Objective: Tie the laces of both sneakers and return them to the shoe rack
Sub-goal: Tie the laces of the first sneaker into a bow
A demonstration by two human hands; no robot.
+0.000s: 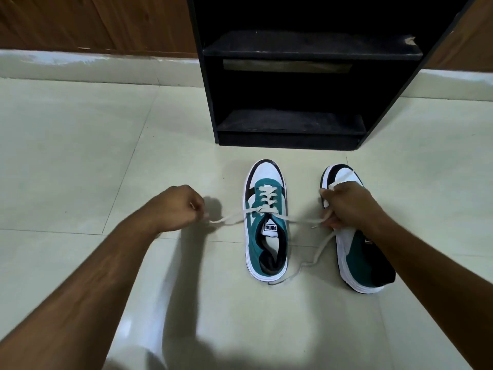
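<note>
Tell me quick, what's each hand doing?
Left hand: closed, pulling one lace end.
Right hand: closed, pulling the other lace end.

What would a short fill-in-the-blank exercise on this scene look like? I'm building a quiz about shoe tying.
1. Each hand, left hand and right hand, pulls one end of the left sneaker's ____.
2. Both sneakers stand on the ____, in front of the shoe rack.
3. The right sneaker's lace lies ____.

Missing words: lace; floor; untied
</note>
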